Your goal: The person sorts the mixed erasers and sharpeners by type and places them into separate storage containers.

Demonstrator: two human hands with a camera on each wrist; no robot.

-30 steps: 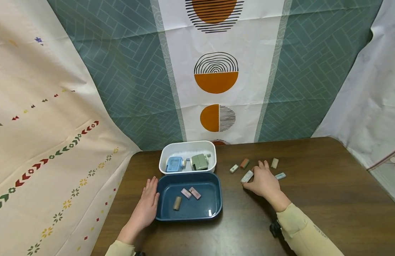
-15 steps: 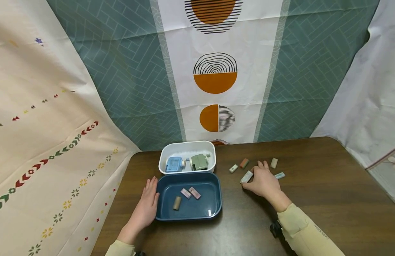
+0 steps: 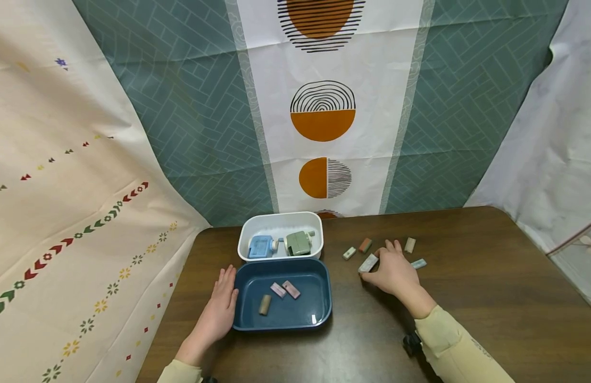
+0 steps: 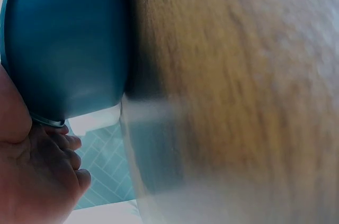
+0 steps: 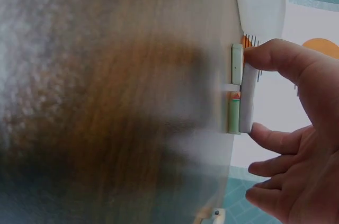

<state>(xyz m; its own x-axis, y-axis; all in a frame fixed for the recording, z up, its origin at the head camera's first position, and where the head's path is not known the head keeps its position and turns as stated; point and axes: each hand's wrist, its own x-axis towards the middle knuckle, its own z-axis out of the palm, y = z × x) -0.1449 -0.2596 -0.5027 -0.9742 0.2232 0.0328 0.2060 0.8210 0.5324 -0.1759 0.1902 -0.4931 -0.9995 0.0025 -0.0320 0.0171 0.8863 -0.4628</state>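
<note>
- Right hand (image 3: 396,270) pinches a pale grey-white oblong block (image 3: 368,263) by its ends, thumb and index finger parted just the length of the block; the other fingers stand clear of it.
- That block sits at the left side of the right hand, over a dark-brown wooden table (image 3: 491,276); whether it touches the wood, the views do not settle.
- Just left of and beyond the grip lies a small whitish-green oblong block (image 3: 349,253); beyond the grip, an orange-brown oblong block (image 3: 365,245).
- Right of the grip, a light-blue oblong block (image 3: 419,264) shows beside the hand, and farther off a beige oblong block (image 3: 410,244).
- Well left of the grip stands a glossy dark-blue rectangular tray (image 3: 300,314) holding two pink oblong blocks (image 3: 291,289) and a tan rounded block (image 3: 265,304).
- Left hand (image 3: 221,304), fingers straight and gripping nothing, rests against the tray's left side.
</note>
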